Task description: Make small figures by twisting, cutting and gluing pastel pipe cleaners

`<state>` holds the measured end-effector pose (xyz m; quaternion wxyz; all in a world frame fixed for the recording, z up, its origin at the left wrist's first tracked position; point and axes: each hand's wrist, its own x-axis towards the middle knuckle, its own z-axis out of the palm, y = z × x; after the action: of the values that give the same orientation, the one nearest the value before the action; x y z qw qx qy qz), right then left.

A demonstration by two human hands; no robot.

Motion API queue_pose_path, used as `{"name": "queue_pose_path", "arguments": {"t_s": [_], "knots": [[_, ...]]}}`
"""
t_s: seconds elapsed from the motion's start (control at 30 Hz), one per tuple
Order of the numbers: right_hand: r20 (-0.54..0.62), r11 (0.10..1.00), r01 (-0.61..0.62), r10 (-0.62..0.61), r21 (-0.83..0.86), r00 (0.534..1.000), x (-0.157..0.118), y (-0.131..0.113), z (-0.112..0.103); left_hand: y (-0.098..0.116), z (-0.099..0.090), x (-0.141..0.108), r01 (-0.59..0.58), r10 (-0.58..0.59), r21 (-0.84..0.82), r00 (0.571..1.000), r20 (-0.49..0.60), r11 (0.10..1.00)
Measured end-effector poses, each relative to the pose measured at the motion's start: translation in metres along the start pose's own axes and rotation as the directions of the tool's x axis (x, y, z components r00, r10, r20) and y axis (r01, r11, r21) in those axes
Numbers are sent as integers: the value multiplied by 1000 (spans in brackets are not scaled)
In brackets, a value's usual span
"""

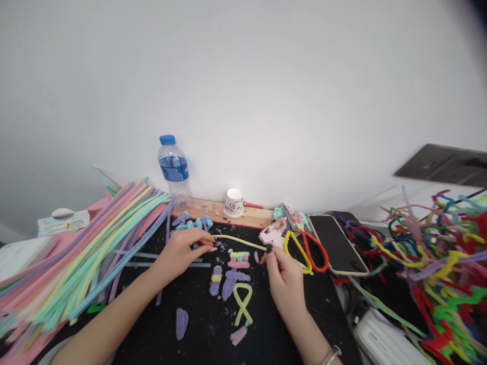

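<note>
A pale yellow pipe cleaner (240, 239) stretches between my two hands above the black work surface. My left hand (190, 247) has its fingers pinched together at the left end. With thumb and index finger, my right hand (284, 276) grips the other end. Below the strand lie a small yellow and pink striped piece (239, 260), a purple piece (233, 283), a striped purple and yellow piece (216, 280) and a crossed yellow loop (242, 304). Scissors (307, 252) with yellow and red handles rest right beside my right hand, near a pale pink object (273, 235).
Pastel pipe cleaners (114, 243) fan out at left. A water bottle (174, 170) and a paper cup (233, 204) stand by the wall. At right are a phone (337, 244), a white device (386, 339) and a tangle of bright pipe cleaners (445, 263).
</note>
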<state>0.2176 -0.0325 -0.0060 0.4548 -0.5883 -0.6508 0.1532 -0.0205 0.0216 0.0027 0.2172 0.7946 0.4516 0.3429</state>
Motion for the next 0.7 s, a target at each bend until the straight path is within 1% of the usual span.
{"name": "queue_pose_path", "arguments": {"t_s": [0.13, 0.23, 0.37, 0.47, 0.7], "knots": [[3, 1000, 1, -1, 2, 1000, 0, 0, -1, -1, -1, 0, -56, 57, 16, 998, -26, 998], [3, 1000, 2, -2, 1, 1000, 0, 0, 0, 0, -1, 1, -62, 64, 29, 997, -47, 998], [10, 1000, 2, -2, -4, 1000, 0, 0, 0, 2, -2, 1, 27, -24, 37, 995, -93, 999], [13, 1000, -1, 1, -6, 1000, 0, 0, -1, 4, -3, 1, 95, -89, 48, 991, -99, 994], [7, 1000, 0, 0, -13, 1000, 1, -1, -1, 5, -3, 0, 155, -149, 65, 985, -90, 986]]}}
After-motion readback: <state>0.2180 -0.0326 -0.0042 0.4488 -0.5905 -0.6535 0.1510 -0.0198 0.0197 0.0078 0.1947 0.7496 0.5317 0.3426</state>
